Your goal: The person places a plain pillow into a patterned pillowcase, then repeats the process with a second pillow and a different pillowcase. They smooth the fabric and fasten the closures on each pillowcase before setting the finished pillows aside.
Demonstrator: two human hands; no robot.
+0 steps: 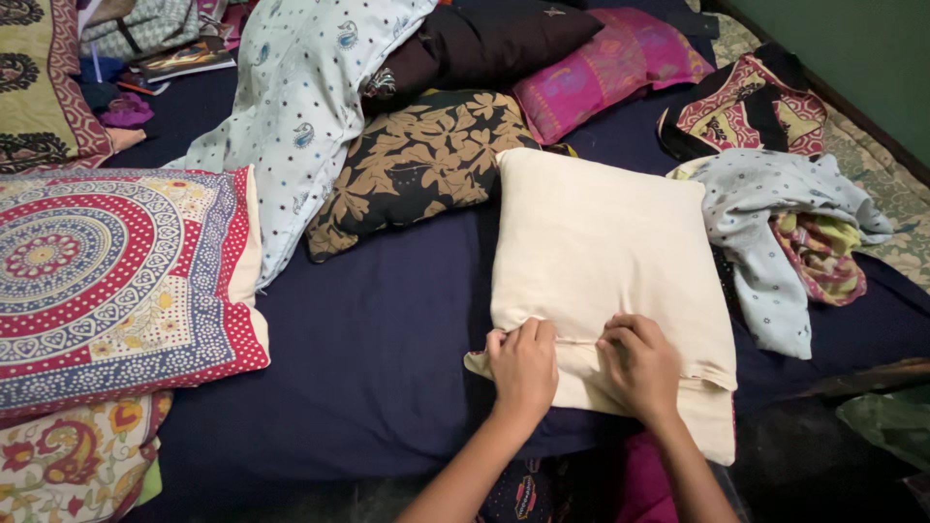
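Both hands work at the near edge of a cream pillow (605, 261) that lies flat on the dark blue sheet (387, 349), right of centre, just below the leaf-print pillow (417, 169) and left of a crumpled dotted cloth (765, 218). The left hand (523, 366) and right hand (639, 363) sit side by side, nearly touching, fingers curled and pressed together, pinching a fold of the cream cover where its open flap overlaps. The likely trouble: the grip takes only the outer cloth, so the fold could slip out from under the fingertips, or the flap could bunch and leave the inner cushion poking out at the near corner, where the fabric already lies loose and uneven. Pulling harder with one hand than the other would skew the cover. The pillow is close to square; its slightly longer axis runs from the person away toward the far pillows, tilted a little to the left at the top, with the open end pointing at the person.
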